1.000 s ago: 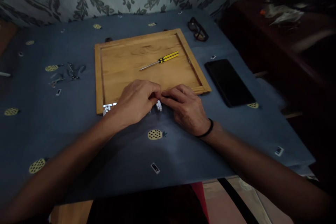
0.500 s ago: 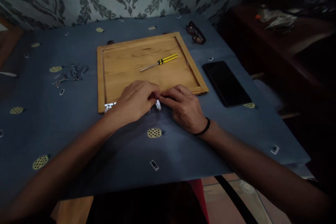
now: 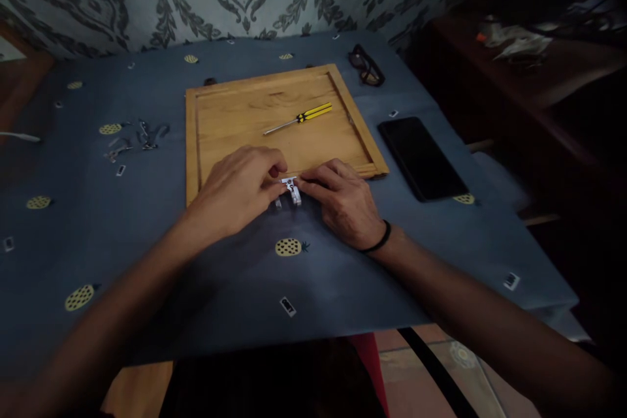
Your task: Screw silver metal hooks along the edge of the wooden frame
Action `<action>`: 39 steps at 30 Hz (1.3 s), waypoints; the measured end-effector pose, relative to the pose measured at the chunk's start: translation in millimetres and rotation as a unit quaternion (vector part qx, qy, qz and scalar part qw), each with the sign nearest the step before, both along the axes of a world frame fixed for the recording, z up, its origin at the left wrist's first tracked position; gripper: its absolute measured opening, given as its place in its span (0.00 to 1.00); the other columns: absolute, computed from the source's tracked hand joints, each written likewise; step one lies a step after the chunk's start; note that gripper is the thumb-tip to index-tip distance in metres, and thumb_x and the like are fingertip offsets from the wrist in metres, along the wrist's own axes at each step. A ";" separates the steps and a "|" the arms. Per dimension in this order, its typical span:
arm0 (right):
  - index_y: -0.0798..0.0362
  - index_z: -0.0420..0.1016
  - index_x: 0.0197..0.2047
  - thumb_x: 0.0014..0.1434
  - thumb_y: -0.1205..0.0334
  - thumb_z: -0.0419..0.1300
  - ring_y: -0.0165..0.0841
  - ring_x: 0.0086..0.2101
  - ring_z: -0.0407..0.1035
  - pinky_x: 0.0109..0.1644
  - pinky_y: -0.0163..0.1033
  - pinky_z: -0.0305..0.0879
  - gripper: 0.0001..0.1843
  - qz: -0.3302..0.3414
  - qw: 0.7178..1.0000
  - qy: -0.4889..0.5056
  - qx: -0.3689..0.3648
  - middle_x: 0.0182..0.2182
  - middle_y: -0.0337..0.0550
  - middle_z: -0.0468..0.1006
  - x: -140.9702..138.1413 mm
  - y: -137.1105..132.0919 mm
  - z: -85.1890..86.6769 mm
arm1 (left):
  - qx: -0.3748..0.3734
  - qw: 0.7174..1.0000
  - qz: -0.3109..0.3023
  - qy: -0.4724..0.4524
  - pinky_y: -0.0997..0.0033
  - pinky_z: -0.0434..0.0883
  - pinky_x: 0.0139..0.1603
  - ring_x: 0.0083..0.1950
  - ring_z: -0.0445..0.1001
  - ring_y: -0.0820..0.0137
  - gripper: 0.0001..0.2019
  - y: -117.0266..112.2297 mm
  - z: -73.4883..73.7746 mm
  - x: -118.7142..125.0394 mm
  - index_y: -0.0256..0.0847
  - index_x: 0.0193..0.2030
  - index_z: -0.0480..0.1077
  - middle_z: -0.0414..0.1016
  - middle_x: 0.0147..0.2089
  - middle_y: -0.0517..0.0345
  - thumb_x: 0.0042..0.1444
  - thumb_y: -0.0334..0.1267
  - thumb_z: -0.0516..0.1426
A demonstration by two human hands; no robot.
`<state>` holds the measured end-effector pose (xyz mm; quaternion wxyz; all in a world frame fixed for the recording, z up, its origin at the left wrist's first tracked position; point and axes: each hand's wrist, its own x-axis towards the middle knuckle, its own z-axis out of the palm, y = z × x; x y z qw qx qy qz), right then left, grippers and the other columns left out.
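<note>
A small silver metal hinge [image 3: 292,190] lies at the near edge of a framed wooden panel [image 3: 365,168], its arm jutting toward me over the cloth. My right hand [image 3: 345,202], wearing a black wristband, keeps its fingertips pressed against the hinge's right side. On the other side, my left hand [image 3: 245,186] is open, thumb and forefinger apart, with the thumb close to or touching the hinge. No object shows between those two fingers. A yellow-and-black screwdriver [image 3: 300,117] rests on the panel, its tip pointing left.
Several small metal pieces [image 3: 147,136] lie on the blue tablecloth [image 3: 220,320] to the left. A black phone [image 3: 422,157] lies right of the panel, with dark-framed glasses [image 3: 366,66] behind it. A white cable end [image 3: 22,137] shows at far left.
My left thumb and forefinger have parted, the forefinger lifting, so more of the hinge shows. The left hand now covers the metal piece at the panel's near-left corner. My right hand stays in place.
</note>
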<state>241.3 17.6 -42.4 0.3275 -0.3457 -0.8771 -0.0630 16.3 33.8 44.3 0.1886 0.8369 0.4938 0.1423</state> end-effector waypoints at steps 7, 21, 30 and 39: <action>0.48 0.84 0.57 0.71 0.74 0.54 0.41 0.43 0.69 0.46 0.48 0.70 0.22 -0.004 1.000 0.002 -0.019 0.44 0.47 0.85 1.6 -0.4 -0.9 | 0.089 0.993 0.000 0.080 0.52 0.71 0.57 0.58 0.74 0.50 0.16 -27.3 -14.3 4.2 0.38 0.48 0.79 0.80 0.52 0.46 0.63 0.47 0.70; 0.44 0.84 0.60 0.69 0.76 0.54 0.42 0.45 0.72 0.48 0.51 0.74 0.27 -0.005 0.998 0.005 -0.061 0.46 0.46 0.87 4.2 -2.0 -0.5 | 0.120 0.986 0.006 0.118 0.46 0.68 0.61 0.59 0.72 0.47 0.19 -29.0 -28.4 14.7 0.36 0.51 0.81 0.81 0.52 0.43 0.65 0.50 0.69; 0.46 0.84 0.57 0.70 0.75 0.56 0.39 0.43 0.73 0.47 0.47 0.74 0.22 -0.009 0.999 0.006 -0.046 0.46 0.46 0.87 4.2 -3.9 0.0 | 0.111 0.989 0.002 0.096 0.48 0.69 0.60 0.58 0.73 0.48 0.17 -27.5 -32.5 15.8 0.34 0.50 0.82 0.81 0.51 0.42 0.66 0.48 0.68; 0.46 0.83 0.60 0.69 0.72 0.59 0.41 0.45 0.76 0.49 0.50 0.76 0.22 -0.001 0.996 0.017 -0.093 0.48 0.48 0.87 6.8 -5.5 6.8 | 0.123 0.989 0.001 0.082 0.50 0.68 0.57 0.56 0.73 0.50 0.16 -26.9 -35.8 15.8 0.36 0.48 0.82 0.81 0.48 0.44 0.65 0.48 0.69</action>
